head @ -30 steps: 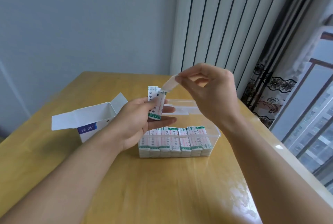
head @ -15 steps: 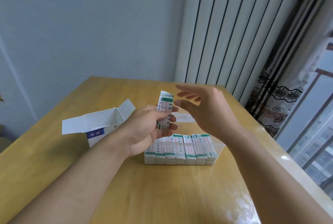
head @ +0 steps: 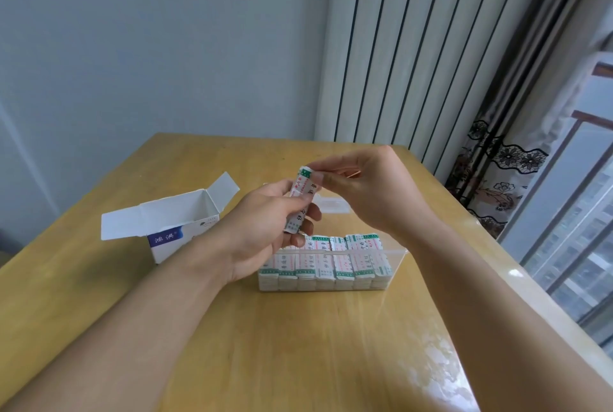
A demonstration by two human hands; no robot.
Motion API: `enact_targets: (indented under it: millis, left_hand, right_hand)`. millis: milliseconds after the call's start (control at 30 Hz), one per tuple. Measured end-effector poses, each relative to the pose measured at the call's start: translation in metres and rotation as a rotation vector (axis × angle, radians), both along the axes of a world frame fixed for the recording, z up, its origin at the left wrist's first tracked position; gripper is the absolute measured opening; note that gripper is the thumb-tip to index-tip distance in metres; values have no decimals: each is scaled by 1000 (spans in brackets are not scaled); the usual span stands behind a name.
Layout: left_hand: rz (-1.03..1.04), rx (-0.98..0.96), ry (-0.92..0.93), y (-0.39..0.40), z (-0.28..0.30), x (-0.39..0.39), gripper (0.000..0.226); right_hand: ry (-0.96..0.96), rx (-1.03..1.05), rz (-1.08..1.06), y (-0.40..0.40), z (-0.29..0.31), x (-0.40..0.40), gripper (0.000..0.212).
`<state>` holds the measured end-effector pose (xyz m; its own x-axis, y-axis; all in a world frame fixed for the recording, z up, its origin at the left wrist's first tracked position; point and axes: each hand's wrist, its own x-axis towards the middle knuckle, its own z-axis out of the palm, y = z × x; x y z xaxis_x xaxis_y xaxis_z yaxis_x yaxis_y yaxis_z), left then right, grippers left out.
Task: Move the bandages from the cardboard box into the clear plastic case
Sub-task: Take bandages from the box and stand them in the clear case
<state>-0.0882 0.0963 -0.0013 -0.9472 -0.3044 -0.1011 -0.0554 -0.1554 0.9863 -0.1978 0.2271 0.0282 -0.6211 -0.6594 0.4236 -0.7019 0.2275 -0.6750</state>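
While both hands grip loose bandages, bandage stacks fill the clear case.

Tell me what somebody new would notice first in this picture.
Mid-frame, the left hand grips a stack of bandages while the right hand pinches its top end. Just below sits the clear plastic case, packed with a row of bandages. The open cardboard box stands to its left on the wooden table.

White characters on cardboard box's blue label and print on bandages, both illegible.
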Motion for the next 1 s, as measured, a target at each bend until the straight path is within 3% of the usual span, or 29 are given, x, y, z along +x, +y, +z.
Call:
enact_targets:
  millis: [200,367,533,667,800,1000]
  left_hand:
    - [5,-82,-27,5,-2,1,19]
    - [-14,-132,-40,7,-2,0,29]
    - [-55,-143,-21,9,-2,-1,25]
    - [1,-276,23,3,-7,-5,31]
    - [176,-515,74,-6,-13,-7,26]
    - [246,-467,105,-6,-19,-10,15]
  right_hand:
    - [-79,-47,37,0,-3,2,23]
    - [-202,-132,88,0,-2,2,16]
    - [-279,-140,130,1,-2,-3,14]
    - [-358,-150,111,14,6,-24,13]
    - [-412,37,0,29,0,-49,12]
    - [-374,318,34,21,-18,-51,17]
